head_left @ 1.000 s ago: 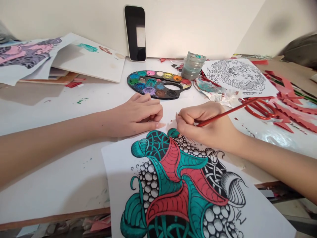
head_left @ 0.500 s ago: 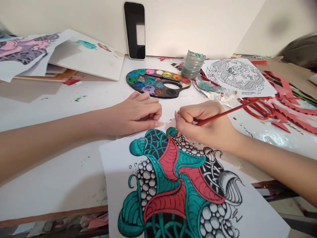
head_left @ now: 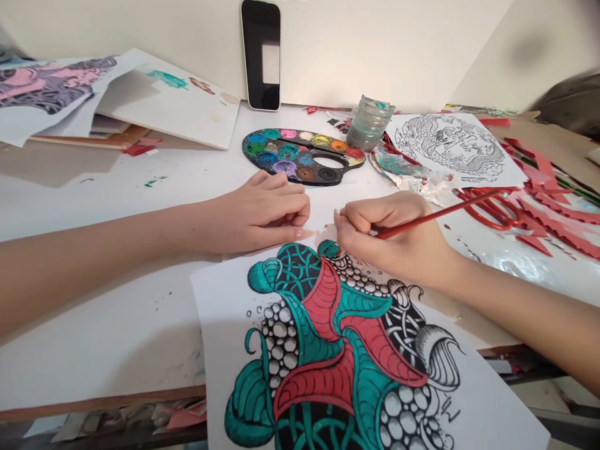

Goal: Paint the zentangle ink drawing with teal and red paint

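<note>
**Left hand** [head_left: 257,212]: released, loosely curled and grasping nothing; it lay on the table [head_left: 117,331] just beyond the top edge of the sheet.

**Right hand** [head_left: 389,234]: clenched around the brush, low over the upper part of the sheet and apparently resting on it.

**Brush** [head_left: 435,215]: red handle, slanting up and to the right over the hand; the tip was hidden beneath the hand.

**Sheet** [head_left: 328,350]: lay near the table's front edge and overhung it, patterned in teal, red and black, with white areas remaining.

**Technique (judged):** a grip low on the handle and a hand braced on the paper favoured small, steady strokes along the inked lines.

**Palette** [head_left: 281,178]: black, with many paint wells, near the middle of the table beyond the hands.

**Jar** [head_left: 369,123]: stained glass, just right of the palette.

**Right side of table:** line drawing [head_left: 450,147], foil [head_left: 412,178], scissors [head_left: 487,209], paper scraps [head_left: 553,212].

**Back edge of table:** phone [head_left: 261,56], upright against the wall.

**Back left corner of table:** board [head_left: 187,103], paint-marked.
</note>
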Demonstrator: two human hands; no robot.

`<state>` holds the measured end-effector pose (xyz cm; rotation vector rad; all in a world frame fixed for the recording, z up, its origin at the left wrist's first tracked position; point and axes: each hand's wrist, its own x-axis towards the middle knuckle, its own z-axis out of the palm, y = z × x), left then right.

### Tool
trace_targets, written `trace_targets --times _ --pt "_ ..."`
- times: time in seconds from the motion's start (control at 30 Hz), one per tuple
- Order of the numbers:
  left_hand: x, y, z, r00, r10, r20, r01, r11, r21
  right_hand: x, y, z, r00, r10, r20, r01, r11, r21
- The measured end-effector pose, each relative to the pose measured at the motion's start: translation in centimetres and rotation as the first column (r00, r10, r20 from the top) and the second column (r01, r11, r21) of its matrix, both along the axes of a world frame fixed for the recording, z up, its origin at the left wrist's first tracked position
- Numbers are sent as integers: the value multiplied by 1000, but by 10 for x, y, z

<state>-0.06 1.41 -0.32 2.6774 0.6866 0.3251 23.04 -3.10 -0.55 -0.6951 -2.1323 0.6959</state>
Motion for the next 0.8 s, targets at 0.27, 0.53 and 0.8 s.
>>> trace_targets --times 0.27,0.53,0.8 --pt "-1 1 -2 1000 -12 24 12 1000 14 2 -1 -1 1000 17 14 -17 1000 16" --pt "-2 2 -3 1000 -15 27 15 1000 11 1 -1 1 999 39 23 -39 999 11" --pt "0 1 -2 1000 -8 10 8 1000 3 1 -1 1 1000 23 10 -23 1000 1"
